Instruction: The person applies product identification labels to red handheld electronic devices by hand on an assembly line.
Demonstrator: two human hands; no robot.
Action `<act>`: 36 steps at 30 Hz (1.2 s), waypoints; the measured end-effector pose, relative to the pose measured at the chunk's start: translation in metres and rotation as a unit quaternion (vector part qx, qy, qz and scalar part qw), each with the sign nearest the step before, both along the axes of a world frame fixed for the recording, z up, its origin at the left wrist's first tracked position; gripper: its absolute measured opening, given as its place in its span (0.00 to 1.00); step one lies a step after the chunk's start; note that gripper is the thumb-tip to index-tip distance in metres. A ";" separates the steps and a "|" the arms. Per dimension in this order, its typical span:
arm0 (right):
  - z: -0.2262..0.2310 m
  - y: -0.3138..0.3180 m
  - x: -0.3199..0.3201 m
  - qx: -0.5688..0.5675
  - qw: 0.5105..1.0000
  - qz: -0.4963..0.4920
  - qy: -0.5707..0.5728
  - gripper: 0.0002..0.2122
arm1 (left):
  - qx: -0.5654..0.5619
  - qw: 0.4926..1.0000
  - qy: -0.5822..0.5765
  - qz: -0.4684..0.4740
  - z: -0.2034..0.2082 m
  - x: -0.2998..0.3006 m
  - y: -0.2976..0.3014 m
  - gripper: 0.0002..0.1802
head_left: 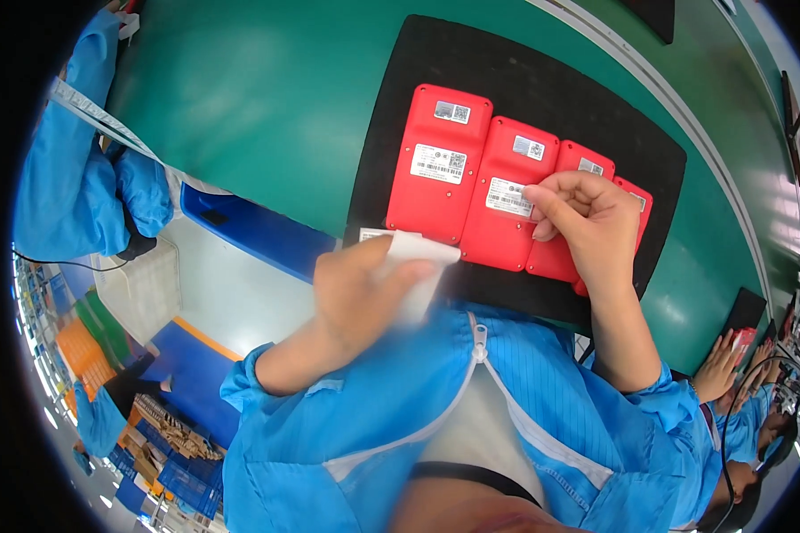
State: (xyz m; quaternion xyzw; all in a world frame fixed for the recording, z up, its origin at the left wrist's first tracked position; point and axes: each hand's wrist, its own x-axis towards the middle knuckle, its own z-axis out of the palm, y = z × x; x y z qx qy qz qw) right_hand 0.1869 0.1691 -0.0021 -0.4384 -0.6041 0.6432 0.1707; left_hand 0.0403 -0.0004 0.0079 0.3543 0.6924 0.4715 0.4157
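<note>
Several red plastic housings [436,209] lie side by side, back up, on a black mat [458,58]. The leftmost bears a small upper label and a larger white label [438,163]. On the second housing [498,235], a similar white label [508,197] sits under the fingertips of my right hand [596,218]. Those fingers are curled, with thumb and forefinger pinched at the label's right edge; anything between them is hidden. My right hand covers much of the third and fourth housings. Blurred by motion, my left hand [351,289] grips a curled white label sheet [425,249] near the mat's front edge.
The green tabletop [267,107] surrounds the mat. Left of me is a blue bin [249,235], and beyond it a person in a blue sleeve [67,195]. At the right, another person's hands [716,369] hold a red item. Crates [182,480] stand at the lower left.
</note>
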 end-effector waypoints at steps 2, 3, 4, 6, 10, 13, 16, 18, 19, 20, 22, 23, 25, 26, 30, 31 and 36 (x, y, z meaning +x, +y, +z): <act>-0.002 -0.001 0.003 0.006 1.000 0.003 -0.027 0.05 | -0.025 0.997 -0.064 0.043 0.000 0.005 0.004 0.11; -0.003 -0.003 0.001 0.011 0.999 0.003 -0.030 0.05 | -0.010 0.994 -0.096 0.059 0.001 0.002 0.004 0.10; -0.003 -0.003 0.003 0.020 1.000 0.010 0.008 0.05 | -0.021 0.993 -0.111 0.043 0.001 0.004 0.006 0.10; -0.001 -0.003 0.002 0.023 0.999 -0.007 -0.031 0.05 | -0.023 0.989 -0.141 0.043 0.002 0.005 0.008 0.09; 0.002 -0.002 0.004 0.040 0.999 0.000 -0.032 0.05 | -0.006 0.987 -0.161 0.009 -0.001 0.008 0.010 0.09; -0.002 -0.004 0.003 0.063 0.997 0.008 -0.038 0.05 | 0.020 0.987 -0.161 -0.006 -0.004 0.009 0.013 0.09; -0.004 -0.005 0.001 0.094 0.993 0.022 -0.074 0.05 | 0.038 0.994 -0.100 -0.017 -0.006 0.013 0.016 0.09; -0.003 -0.004 0.000 0.225 0.959 0.088 -0.150 0.07 | 0.017 0.999 -0.035 -0.032 -0.005 0.016 0.015 0.09; -0.001 -0.003 0.001 0.283 0.931 0.119 -0.198 0.08 | -0.001 0.998 -0.060 -0.025 -0.004 0.018 0.014 0.09; 0.000 -0.004 0.001 0.312 0.917 0.131 -0.212 0.08 | -0.022 0.996 -0.081 -0.020 -0.002 0.019 0.013 0.09; 0.004 -0.007 0.006 0.379 0.883 0.151 -0.233 0.09 | -0.045 0.992 -0.118 -0.007 0.002 0.020 0.013 0.09; 0.003 -0.013 0.009 0.234 0.952 0.148 -0.129 0.09 | -0.046 0.990 -0.135 0.001 0.002 0.022 0.014 0.09; 0.002 -0.027 0.019 -0.050 0.985 0.105 0.129 0.09 | -0.048 0.986 -0.156 0.009 0.005 0.026 0.018 0.09; 0.001 -0.035 0.023 -0.100 0.972 0.084 0.197 0.08 | -0.050 0.986 -0.160 0.006 0.006 0.030 0.021 0.09; -0.007 -0.044 0.039 0.096 0.973 0.042 0.206 0.05 | -0.022 0.985 -0.171 -0.012 0.010 0.046 0.032 0.09; -0.006 -0.041 0.043 0.173 0.967 0.034 0.183 0.05 | -0.045 0.984 -0.169 -0.030 0.011 0.048 0.033 0.08; 0.011 0.007 0.064 0.055 0.991 -0.100 0.066 0.04 | 0.026 0.987 0.003 -0.157 0.009 0.047 0.039 0.09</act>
